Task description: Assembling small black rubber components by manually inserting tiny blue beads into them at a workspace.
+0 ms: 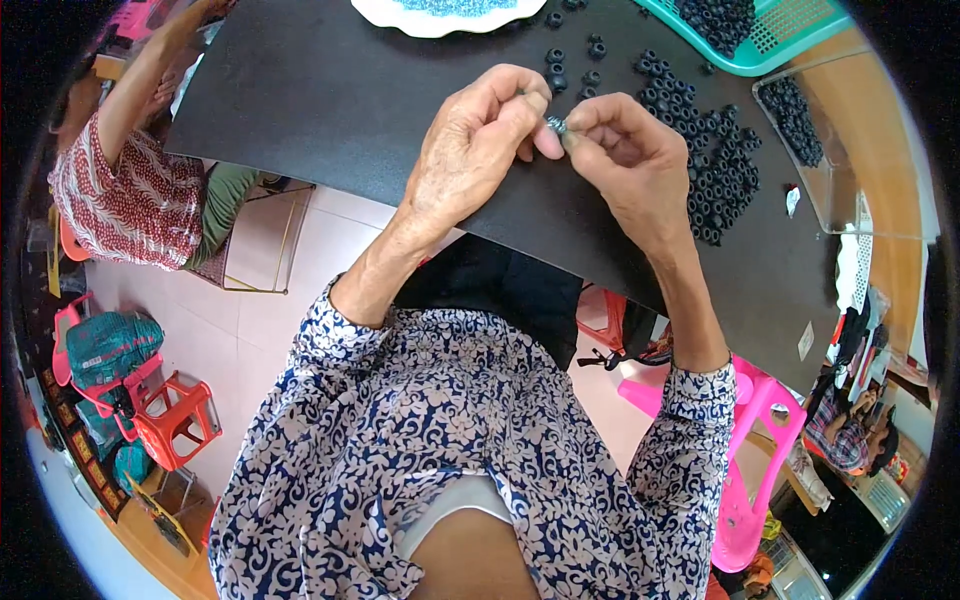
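Loose black beads (725, 180) beside right hand (645, 165); green basket (765, 63), white dish (430, 27) beyond.

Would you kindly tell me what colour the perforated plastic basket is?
The perforated plastic basket is teal green, showing best in the head view.

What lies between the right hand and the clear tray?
In the head view, loose black beads on the dark table lie between the right hand and the clear tray.
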